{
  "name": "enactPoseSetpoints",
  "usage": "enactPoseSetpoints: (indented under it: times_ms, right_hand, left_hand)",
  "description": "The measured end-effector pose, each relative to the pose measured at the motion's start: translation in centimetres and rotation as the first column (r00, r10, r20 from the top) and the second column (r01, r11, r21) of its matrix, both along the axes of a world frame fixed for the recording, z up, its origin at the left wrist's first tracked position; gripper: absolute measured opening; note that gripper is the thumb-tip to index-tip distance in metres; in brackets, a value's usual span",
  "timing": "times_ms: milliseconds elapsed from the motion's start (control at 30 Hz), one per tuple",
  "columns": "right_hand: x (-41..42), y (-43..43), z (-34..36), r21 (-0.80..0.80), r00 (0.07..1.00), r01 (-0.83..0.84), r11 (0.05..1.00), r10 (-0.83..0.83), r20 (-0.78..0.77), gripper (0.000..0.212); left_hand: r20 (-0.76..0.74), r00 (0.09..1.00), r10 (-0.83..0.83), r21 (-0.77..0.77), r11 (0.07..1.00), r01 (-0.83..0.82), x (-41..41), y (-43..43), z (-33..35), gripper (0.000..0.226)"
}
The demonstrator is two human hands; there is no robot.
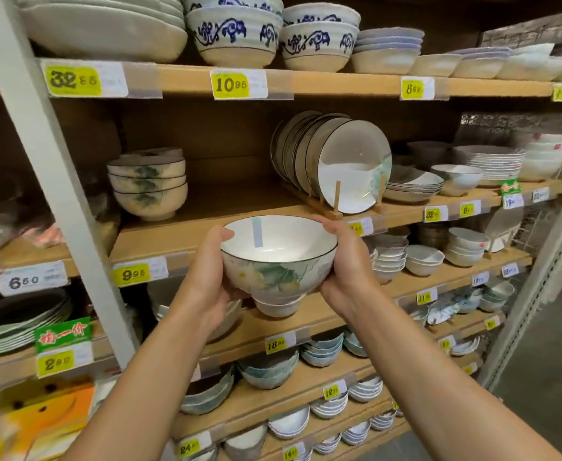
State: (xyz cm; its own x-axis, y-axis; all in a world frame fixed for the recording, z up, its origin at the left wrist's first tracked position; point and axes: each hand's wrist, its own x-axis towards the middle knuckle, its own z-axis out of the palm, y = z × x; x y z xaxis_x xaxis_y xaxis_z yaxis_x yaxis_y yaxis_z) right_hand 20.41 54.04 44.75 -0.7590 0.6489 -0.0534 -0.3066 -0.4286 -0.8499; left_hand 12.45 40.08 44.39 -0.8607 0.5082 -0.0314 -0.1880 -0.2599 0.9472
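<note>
The white bowl (278, 271) with a dark rim and pale green leaf painting is held in the air in front of the shelving, level with the edge of the middle shelf (180, 234) and touching none of it. The left hand (211, 277) wraps its left wall and the right hand (348, 267) wraps its right wall. Both have their fingers curled around the glaze and their tips up near the rim. Nothing supports the foot underneath.

The grip relies on side pressure against a smooth, tapering wall, so if either hand eases off, the bowl could slide down and out. Below it are a wooden shelf edge (323, 314) and rows of small dishes, so a drop would probably break more than one piece.

If the bowl goes onto the middle shelf, the foot could catch the front lip and tip the bowl. To the right, the upright plates (354, 168) lean in a wooden rack (338, 197), and a bump from the right elbow or knuckles might start them rolling. The stacked bowls (148, 184) to the left stand well apart and look safer.
</note>
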Motion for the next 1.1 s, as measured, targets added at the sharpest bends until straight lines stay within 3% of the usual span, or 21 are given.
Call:
enactPoseSetpoints:
  times_ms: [333,567,700,867,1100]
  right_hand:
    - [-5.3,2.9,1.1,0.011,0.938,-0.347,0.938,0.347,0.012,0.029]
    - [-9.2,1.8,2.1,-0.039,0.882,-0.470,0.882,0.471,-0.004,0.027]
    - [-12.3,0.0,2.6,-0.056,0.887,-0.461,0.886,0.460,-0.030,0.025]
    - [-16.3,-1.9,2.1,-0.060,0.901,-0.434,0.899,0.433,-0.031,0.029]
    - [-21.4,-4.1,1.7,-0.033,0.934,-0.356,0.934,0.355,-0.031,0.019]
  left_hand:
    - [-0.073,0.938,0.340,-0.025,0.939,-0.342,-0.4,1.1,1.3,0.029]
    - [-0.185,0.837,0.514,0.032,0.855,-0.518,-0.9,0.5,1.3,0.044]
    - [-0.234,0.765,0.600,0.118,0.799,-0.590,-2.5,0.0,1.1,0.037]
    - [-0.275,0.699,0.660,0.176,0.749,-0.639,-4.5,0.1,0.6,0.068]
    - [-0.351,0.633,0.690,0.125,0.705,-0.698,-7.5,0.4,-1.6,0.080]
